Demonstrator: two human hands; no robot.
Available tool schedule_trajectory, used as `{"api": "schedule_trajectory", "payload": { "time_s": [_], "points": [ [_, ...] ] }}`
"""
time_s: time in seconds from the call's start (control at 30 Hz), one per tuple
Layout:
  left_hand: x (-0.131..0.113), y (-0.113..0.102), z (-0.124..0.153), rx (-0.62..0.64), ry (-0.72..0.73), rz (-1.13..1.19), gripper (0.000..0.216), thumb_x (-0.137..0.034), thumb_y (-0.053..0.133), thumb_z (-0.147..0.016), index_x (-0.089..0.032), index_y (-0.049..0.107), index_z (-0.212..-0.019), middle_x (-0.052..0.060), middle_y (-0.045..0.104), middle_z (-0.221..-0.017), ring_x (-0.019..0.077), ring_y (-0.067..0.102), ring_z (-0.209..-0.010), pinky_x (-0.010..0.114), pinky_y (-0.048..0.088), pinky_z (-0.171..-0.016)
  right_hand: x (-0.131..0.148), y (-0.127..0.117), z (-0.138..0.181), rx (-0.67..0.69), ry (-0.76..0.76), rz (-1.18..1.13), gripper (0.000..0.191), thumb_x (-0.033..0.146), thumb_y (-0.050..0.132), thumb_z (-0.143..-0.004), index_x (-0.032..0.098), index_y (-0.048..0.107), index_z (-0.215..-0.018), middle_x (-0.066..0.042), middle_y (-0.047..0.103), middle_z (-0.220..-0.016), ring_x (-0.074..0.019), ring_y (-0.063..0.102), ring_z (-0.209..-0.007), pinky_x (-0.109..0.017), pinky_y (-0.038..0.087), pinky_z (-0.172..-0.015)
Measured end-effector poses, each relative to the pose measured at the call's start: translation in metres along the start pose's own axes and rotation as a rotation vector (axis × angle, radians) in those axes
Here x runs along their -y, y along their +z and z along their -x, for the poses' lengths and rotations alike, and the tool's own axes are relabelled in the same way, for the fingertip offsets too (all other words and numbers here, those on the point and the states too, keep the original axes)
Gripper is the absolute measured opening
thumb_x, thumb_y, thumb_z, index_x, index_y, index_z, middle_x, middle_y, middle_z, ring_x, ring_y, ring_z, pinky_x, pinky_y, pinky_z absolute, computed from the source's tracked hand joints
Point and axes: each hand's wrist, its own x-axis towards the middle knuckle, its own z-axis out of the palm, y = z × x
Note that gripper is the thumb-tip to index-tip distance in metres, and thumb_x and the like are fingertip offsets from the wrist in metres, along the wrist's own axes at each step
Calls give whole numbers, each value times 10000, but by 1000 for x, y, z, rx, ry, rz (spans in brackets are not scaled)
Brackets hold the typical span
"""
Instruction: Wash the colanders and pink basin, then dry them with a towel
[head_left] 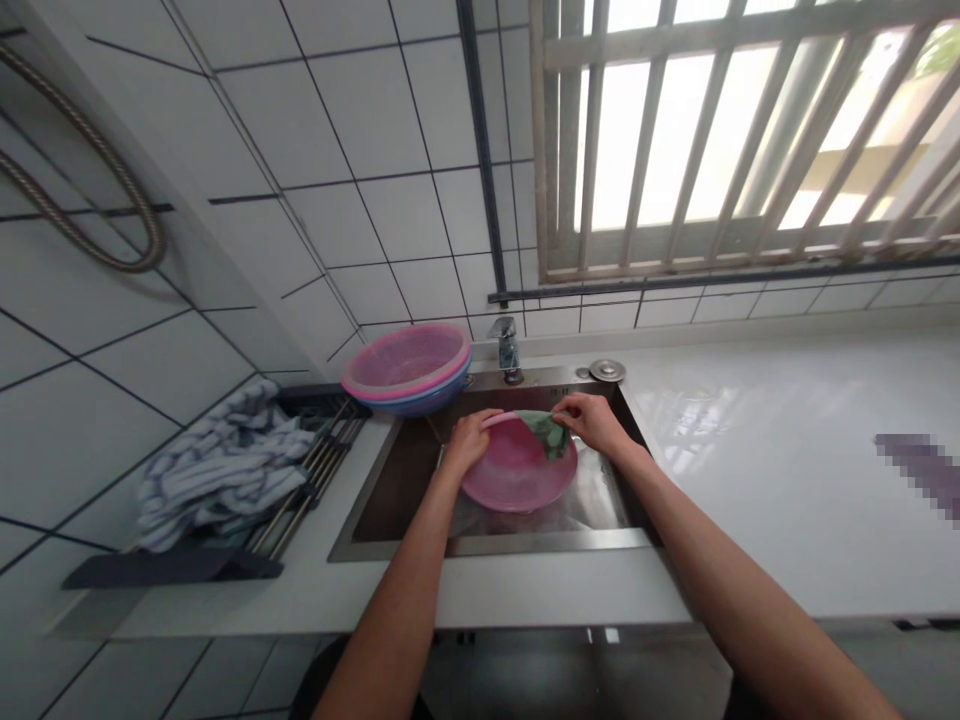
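A pink plastic basin (517,485) sits tilted inside the steel sink, its hollow side facing me. My left hand (471,440) grips the basin's rim at the upper left, fingers closed over the edge. At the upper right of the rim, my right hand (589,420) pinches a green cloth (553,440). The cloth drapes over the rim, and its crumpled lower part hangs against the inside of the basin.
The sink (397,500) lies below a faucet (508,350). Stacked pink and blue basins (409,365) rest at its back left corner. A striped cloth (225,470) lies heaped on a metal rack (322,480) at left. A drain strainer (607,370) sits behind right.
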Motion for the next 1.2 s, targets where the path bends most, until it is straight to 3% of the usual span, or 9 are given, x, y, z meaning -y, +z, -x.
{"api": "schedule_trajectory", "payload": {
  "time_s": [0.17, 0.27, 0.37, 0.57, 0.73, 0.93, 1.2],
  "points": [
    [-7, 7, 1, 25, 14, 6, 590, -18, 474, -837, -265, 744, -1300, 8, 730, -1341, 217, 663, -1260, 300, 450, -1127, 14, 2, 1, -92, -48, -34, 226, 191, 660, -926, 233, 799, -1099, -68, 770, -1072, -189, 711, -870, -294, 541, -809],
    [-12, 15, 0, 72, 38, 13, 591, -22, 475, -837, -275, 750, -1296, 5, 723, -1353, 220, 645, -1286, 309, 430, -1148, 25, 9, 1, -12, -153, -35, 219, 189, 623, -967, 240, 808, -1074, -72, 772, -1109, -207, 717, -978, -314, 536, -898],
    [-15, 19, 0, 104, 55, 20, 599, -16, 478, -833, -266, 748, -1305, 13, 721, -1357, 217, 635, -1301, 303, 415, -1160, 35, 18, -1, 71, -192, 29, 215, 167, 637, -966, 246, 808, -1071, -59, 795, -1042, -219, 719, -965, -334, 531, -920],
    [-16, 19, -1, 112, 71, 30, 514, -65, 505, -888, -252, 752, -1299, 39, 716, -1361, 229, 648, -1288, 299, 441, -1130, 51, 28, -5, 3, -245, -63, 196, 277, 658, -991, 226, 796, -1121, -89, 763, -1168, -219, 712, -1065, -321, 533, -965],
    [-9, 15, -3, 98, 54, 11, 577, -25, 487, -850, -270, 748, -1303, 18, 721, -1355, 212, 642, -1295, 303, 435, -1144, 38, 15, -3, 89, -119, -14, 262, 292, 563, -1035, 226, 812, -1079, -85, 798, -1062, -241, 742, -981, -335, 541, -917],
    [-11, 21, -2, 125, 69, 26, 536, -53, 491, -863, -249, 762, -1282, 33, 737, -1324, 222, 660, -1268, 305, 445, -1132, 31, 16, -1, 101, -146, -20, 176, 328, 776, -897, 225, 798, -1038, -68, 790, -1037, -224, 726, -939, -303, 526, -858],
    [-3, 6, -3, 56, -15, -6, 615, -11, 483, -813, -279, 752, -1298, 17, 721, -1355, 223, 647, -1287, 322, 437, -1148, 15, 13, -1, 69, 0, -89, 122, 222, 756, -864, 214, 781, -983, -29, 790, -893, -181, 706, -753, -253, 488, -687]
  ]
}}
